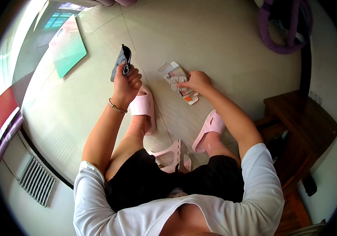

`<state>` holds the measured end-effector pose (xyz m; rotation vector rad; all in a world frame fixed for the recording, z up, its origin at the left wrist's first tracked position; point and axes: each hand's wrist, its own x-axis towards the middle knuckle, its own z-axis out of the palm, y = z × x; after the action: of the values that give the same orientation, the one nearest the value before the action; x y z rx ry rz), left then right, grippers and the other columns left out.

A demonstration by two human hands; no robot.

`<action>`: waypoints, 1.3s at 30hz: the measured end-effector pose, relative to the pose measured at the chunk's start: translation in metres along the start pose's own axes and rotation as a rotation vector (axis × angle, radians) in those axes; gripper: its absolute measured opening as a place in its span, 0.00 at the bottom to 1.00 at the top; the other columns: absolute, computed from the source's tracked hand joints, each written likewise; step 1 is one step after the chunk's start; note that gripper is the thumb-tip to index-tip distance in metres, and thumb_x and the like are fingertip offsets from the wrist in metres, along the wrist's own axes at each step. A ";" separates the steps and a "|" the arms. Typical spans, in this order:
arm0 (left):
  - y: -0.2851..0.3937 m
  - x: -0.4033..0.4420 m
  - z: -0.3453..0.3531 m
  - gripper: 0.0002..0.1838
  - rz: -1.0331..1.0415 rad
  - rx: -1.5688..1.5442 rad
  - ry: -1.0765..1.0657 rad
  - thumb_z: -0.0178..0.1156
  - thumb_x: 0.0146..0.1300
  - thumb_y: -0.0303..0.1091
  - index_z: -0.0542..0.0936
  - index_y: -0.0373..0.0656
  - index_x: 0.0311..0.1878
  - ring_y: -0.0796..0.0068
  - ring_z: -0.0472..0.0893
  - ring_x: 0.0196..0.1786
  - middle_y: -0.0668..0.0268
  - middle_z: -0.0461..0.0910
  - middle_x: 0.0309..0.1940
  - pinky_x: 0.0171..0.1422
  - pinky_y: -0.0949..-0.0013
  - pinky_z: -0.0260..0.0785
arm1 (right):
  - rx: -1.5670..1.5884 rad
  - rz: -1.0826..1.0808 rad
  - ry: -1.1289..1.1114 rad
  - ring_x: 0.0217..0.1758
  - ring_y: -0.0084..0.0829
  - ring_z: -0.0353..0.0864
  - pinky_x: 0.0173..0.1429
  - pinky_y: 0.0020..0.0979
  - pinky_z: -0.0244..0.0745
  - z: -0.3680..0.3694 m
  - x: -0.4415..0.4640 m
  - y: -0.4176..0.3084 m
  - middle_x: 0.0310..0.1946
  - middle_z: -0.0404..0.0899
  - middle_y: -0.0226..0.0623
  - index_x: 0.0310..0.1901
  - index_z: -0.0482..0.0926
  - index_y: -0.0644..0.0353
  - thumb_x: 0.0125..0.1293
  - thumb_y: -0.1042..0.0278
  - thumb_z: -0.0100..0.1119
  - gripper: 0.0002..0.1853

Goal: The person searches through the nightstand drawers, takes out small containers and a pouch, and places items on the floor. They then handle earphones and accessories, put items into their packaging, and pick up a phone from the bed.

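Observation:
My left hand (127, 85) is closed around a small dark grey pouch (118, 67), raised above the floor. The pouch's mouth faces up and to the right, showing a black inside. My right hand (198, 82) grips a white rounded piece (175, 83), perhaps a moulded insert, with thumb and fingers. An opened small carton (172, 70) with unfolded white flaps lies behind and around that piece. An orange patch shows on its lower flap. What the insert holds is too small to make out.
Pink slippers (141, 103) are on my feet, with a pink folding stool (172, 155) beneath me. A pink-green board (68, 51) lies at the upper left. At right stands a dark wooden cabinet (302, 126); a purple padded ring (282, 47) is beyond it. Pale tiles (215, 35) cover the floor.

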<state>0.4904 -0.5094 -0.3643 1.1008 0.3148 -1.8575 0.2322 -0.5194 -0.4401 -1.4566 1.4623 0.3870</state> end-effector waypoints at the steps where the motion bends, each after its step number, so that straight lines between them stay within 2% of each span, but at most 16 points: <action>1: 0.001 0.000 0.000 0.19 0.019 0.000 0.007 0.45 0.63 0.45 0.60 0.48 0.18 0.83 0.49 0.16 0.76 0.49 0.12 0.17 0.78 0.40 | -0.051 -0.002 0.002 0.32 0.36 0.81 0.36 0.35 0.75 0.001 0.001 -0.004 0.27 0.81 0.41 0.30 0.79 0.63 0.30 0.35 0.70 0.36; 3: 0.000 0.000 0.000 0.19 0.010 -0.003 0.010 0.45 0.63 0.45 0.60 0.48 0.18 0.84 0.49 0.16 0.76 0.49 0.12 0.17 0.78 0.40 | -0.101 -0.002 0.004 0.30 0.36 0.81 0.34 0.35 0.75 0.002 0.000 -0.013 0.25 0.80 0.39 0.28 0.80 0.62 0.30 0.35 0.70 0.34; 8: -0.001 -0.001 -0.001 0.19 -0.003 0.000 0.017 0.45 0.63 0.44 0.60 0.48 0.18 0.84 0.49 0.15 0.76 0.49 0.12 0.16 0.78 0.39 | -0.185 0.082 -0.093 0.37 0.35 0.81 0.39 0.34 0.76 0.012 0.005 -0.019 0.33 0.81 0.40 0.34 0.79 0.61 0.26 0.35 0.72 0.38; 15: -0.001 -0.002 0.001 0.19 0.007 0.000 0.016 0.46 0.62 0.44 0.60 0.49 0.17 0.83 0.49 0.15 0.76 0.49 0.11 0.16 0.78 0.39 | -0.061 0.035 -0.183 0.41 0.35 0.80 0.43 0.34 0.75 0.026 0.022 0.000 0.37 0.81 0.39 0.39 0.79 0.61 0.24 0.38 0.74 0.40; 17: -0.001 -0.002 0.000 0.19 0.006 0.000 0.031 0.46 0.62 0.44 0.60 0.49 0.17 0.83 0.49 0.15 0.76 0.49 0.11 0.16 0.78 0.39 | 0.120 -0.059 -0.087 0.34 0.33 0.80 0.40 0.30 0.73 0.036 0.027 0.010 0.32 0.81 0.41 0.37 0.80 0.64 0.26 0.45 0.77 0.36; 21: 0.000 -0.003 0.002 0.18 0.013 0.008 0.028 0.46 0.62 0.44 0.61 0.49 0.18 0.84 0.49 0.16 0.76 0.50 0.12 0.17 0.78 0.40 | 0.199 -0.020 -0.131 0.35 0.30 0.80 0.40 0.29 0.73 0.031 0.022 0.008 0.34 0.81 0.39 0.40 0.79 0.65 0.33 0.53 0.76 0.32; 23: 0.001 -0.004 0.007 0.18 0.019 0.011 0.042 0.46 0.62 0.44 0.61 0.49 0.18 0.84 0.49 0.16 0.76 0.50 0.12 0.17 0.78 0.41 | 0.767 -0.042 -0.224 0.38 0.29 0.80 0.43 0.26 0.73 0.025 0.023 0.020 0.35 0.81 0.37 0.40 0.79 0.64 0.37 0.59 0.76 0.27; 24: 0.001 -0.005 0.009 0.18 0.029 0.047 0.031 0.46 0.63 0.45 0.61 0.49 0.18 0.84 0.50 0.16 0.76 0.50 0.12 0.18 0.78 0.41 | 0.765 -0.046 -0.224 0.38 0.29 0.80 0.43 0.26 0.73 0.012 0.019 0.016 0.35 0.81 0.37 0.40 0.79 0.64 0.37 0.59 0.76 0.27; 26: -0.003 -0.008 0.019 0.19 0.045 0.099 0.091 0.45 0.63 0.46 0.61 0.49 0.18 0.83 0.50 0.16 0.75 0.50 0.12 0.19 0.77 0.41 | 1.141 0.004 -0.240 0.30 0.20 0.76 0.33 0.21 0.69 -0.030 0.003 0.000 0.29 0.79 0.30 0.36 0.80 0.61 0.41 0.68 0.73 0.18; 27: -0.004 -0.006 0.022 0.19 0.047 0.099 0.095 0.45 0.63 0.46 0.61 0.49 0.18 0.83 0.50 0.16 0.75 0.50 0.12 0.19 0.77 0.41 | 1.142 0.004 -0.245 0.30 0.20 0.76 0.33 0.21 0.69 -0.042 0.009 0.003 0.29 0.79 0.30 0.36 0.80 0.61 0.41 0.68 0.73 0.18; 30: -0.001 0.000 0.033 0.22 -0.008 0.403 0.045 0.43 0.65 0.49 0.60 0.48 0.18 0.82 0.51 0.15 0.73 0.53 0.10 0.20 0.75 0.43 | 1.315 -0.053 -0.278 0.20 0.11 0.58 0.23 0.17 0.50 -0.069 0.021 0.012 0.26 0.75 0.22 0.36 0.78 0.57 0.41 0.66 0.73 0.18; 34: 0.002 0.018 0.072 0.22 0.004 0.405 -0.053 0.43 0.66 0.49 0.63 0.46 0.19 0.80 0.53 0.15 0.73 0.55 0.10 0.21 0.75 0.45 | 1.350 -0.048 -0.262 0.21 0.11 0.60 0.23 0.16 0.51 -0.121 0.008 0.004 0.28 0.76 0.22 0.38 0.77 0.57 0.42 0.65 0.72 0.20; 35: -0.006 0.017 0.094 0.24 0.036 0.482 0.074 0.42 0.66 0.52 0.58 0.48 0.18 0.83 0.50 0.16 0.74 0.52 0.12 0.20 0.77 0.42 | 1.434 -0.125 -0.257 0.22 0.11 0.61 0.22 0.16 0.51 -0.139 0.000 0.000 0.29 0.76 0.23 0.38 0.77 0.57 0.42 0.66 0.72 0.20; 37: -0.008 0.017 0.117 0.22 0.007 0.549 -0.069 0.46 0.65 0.51 0.66 0.45 0.23 0.82 0.57 0.16 0.74 0.59 0.14 0.22 0.77 0.47 | 1.523 -0.204 -0.229 0.22 0.11 0.62 0.22 0.16 0.51 -0.174 -0.029 -0.009 0.29 0.76 0.23 0.39 0.77 0.56 0.42 0.66 0.72 0.20; 38: -0.016 0.012 0.138 0.21 0.042 0.568 0.044 0.48 0.65 0.51 0.69 0.45 0.25 0.83 0.58 0.17 0.73 0.63 0.15 0.22 0.78 0.48 | 1.543 -0.217 -0.190 0.22 0.11 0.63 0.22 0.15 0.51 -0.190 -0.050 -0.015 0.30 0.76 0.24 0.40 0.76 0.56 0.42 0.67 0.72 0.20; 39: -0.026 0.008 0.166 0.21 0.030 0.570 0.033 0.48 0.65 0.51 0.69 0.45 0.25 0.83 0.58 0.17 0.73 0.63 0.15 0.22 0.78 0.48 | 1.559 -0.226 -0.157 0.22 0.11 0.63 0.22 0.15 0.52 -0.204 -0.074 -0.019 0.31 0.77 0.24 0.41 0.76 0.56 0.42 0.68 0.71 0.21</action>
<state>0.3757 -0.6004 -0.2820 1.5022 -0.2322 -1.9564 0.1498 -0.6429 -0.2812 -0.2632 0.9342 -0.6770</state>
